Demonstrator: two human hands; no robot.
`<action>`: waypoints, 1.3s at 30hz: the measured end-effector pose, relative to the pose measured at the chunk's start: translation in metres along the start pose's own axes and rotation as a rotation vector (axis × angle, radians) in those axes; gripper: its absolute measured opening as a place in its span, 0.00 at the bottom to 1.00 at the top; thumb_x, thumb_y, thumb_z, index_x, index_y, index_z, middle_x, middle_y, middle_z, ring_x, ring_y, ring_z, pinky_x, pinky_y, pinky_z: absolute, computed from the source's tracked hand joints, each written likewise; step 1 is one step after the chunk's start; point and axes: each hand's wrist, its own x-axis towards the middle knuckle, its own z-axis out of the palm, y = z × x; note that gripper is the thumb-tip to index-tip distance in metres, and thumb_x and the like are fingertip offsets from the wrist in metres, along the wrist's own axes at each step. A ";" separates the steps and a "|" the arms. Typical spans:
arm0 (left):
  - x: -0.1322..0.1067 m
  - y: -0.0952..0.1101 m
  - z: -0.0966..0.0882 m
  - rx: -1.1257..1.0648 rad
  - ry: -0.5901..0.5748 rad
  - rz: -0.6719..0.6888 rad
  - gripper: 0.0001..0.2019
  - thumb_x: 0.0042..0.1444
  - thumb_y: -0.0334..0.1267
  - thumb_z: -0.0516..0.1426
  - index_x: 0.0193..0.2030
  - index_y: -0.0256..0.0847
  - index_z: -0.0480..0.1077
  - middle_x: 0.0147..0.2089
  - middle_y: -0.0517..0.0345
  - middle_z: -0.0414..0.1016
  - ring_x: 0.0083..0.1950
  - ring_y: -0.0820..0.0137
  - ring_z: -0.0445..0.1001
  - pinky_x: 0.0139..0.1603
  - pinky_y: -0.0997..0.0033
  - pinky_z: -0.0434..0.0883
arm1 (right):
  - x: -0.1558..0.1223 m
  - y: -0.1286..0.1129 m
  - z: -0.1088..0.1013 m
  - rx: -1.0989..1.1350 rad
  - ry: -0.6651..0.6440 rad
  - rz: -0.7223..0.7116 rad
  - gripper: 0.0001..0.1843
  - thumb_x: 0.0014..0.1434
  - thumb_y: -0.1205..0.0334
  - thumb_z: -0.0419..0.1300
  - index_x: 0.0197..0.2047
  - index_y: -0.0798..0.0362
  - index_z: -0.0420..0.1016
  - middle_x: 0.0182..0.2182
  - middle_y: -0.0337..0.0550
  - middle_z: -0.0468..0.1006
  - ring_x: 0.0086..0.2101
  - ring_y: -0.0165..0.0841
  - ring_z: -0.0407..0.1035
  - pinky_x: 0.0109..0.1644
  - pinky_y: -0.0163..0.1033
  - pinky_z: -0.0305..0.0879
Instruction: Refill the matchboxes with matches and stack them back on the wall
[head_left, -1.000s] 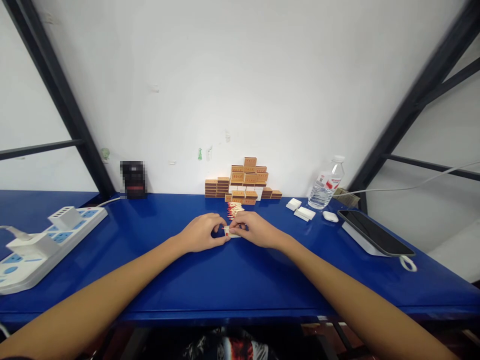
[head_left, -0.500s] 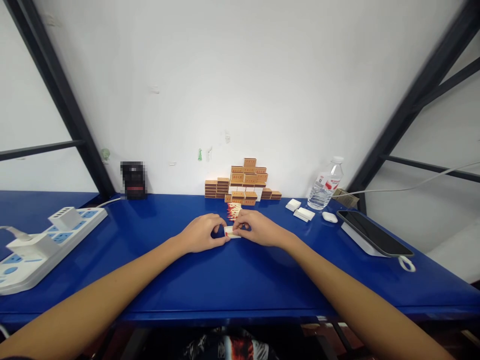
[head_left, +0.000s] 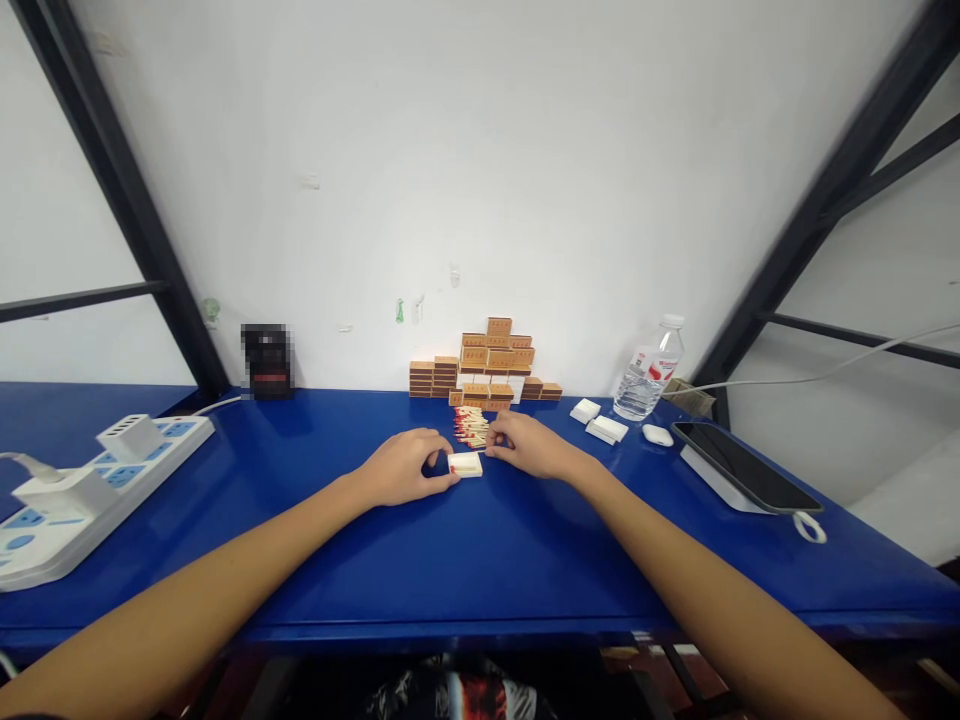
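Observation:
A small white matchbox tray [head_left: 466, 466] lies on the blue table, with a few matches in it, red heads at the left. Its left end is held between the thumb and fingers of my left hand [head_left: 409, 467]. Just behind it is a loose pile of red-tipped matches [head_left: 469, 427]. My right hand [head_left: 529, 445] is at the right side of this pile, thumb and fingertips pinched together on what looks like a match, mostly hidden by the fingers.
Stacked matchboxes [head_left: 498, 357] stand against the wall behind the pile. To the right are white trays [head_left: 606, 429], a water bottle [head_left: 649, 370], a white earbud case [head_left: 658, 435] and a phone [head_left: 742, 465]. A power strip [head_left: 97, 500] lies at the left, beyond it a black object [head_left: 268, 362].
My right hand has moved from over the tray to the right and slightly back, to the match pile, uncovering the tray. My left hand has stayed at the tray.

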 end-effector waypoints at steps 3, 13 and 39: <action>0.000 0.000 0.000 -0.001 0.001 -0.001 0.12 0.62 0.49 0.62 0.43 0.42 0.76 0.32 0.60 0.70 0.34 0.68 0.69 0.34 0.69 0.63 | 0.000 0.002 0.001 0.002 -0.025 0.022 0.06 0.65 0.67 0.64 0.34 0.55 0.75 0.35 0.44 0.75 0.35 0.33 0.67 0.38 0.36 0.58; 0.000 -0.001 0.002 0.001 0.016 0.010 0.13 0.62 0.49 0.62 0.45 0.42 0.76 0.33 0.59 0.71 0.35 0.67 0.70 0.34 0.69 0.63 | -0.004 -0.021 0.001 0.144 0.020 -0.089 0.06 0.69 0.64 0.59 0.38 0.54 0.73 0.37 0.44 0.73 0.36 0.33 0.68 0.41 0.37 0.62; -0.001 -0.001 0.002 0.001 0.010 0.004 0.13 0.62 0.49 0.62 0.43 0.43 0.75 0.33 0.60 0.70 0.35 0.67 0.69 0.35 0.69 0.63 | -0.002 -0.012 0.004 0.136 0.047 -0.034 0.08 0.72 0.61 0.56 0.40 0.54 0.71 0.39 0.44 0.72 0.38 0.34 0.68 0.44 0.39 0.64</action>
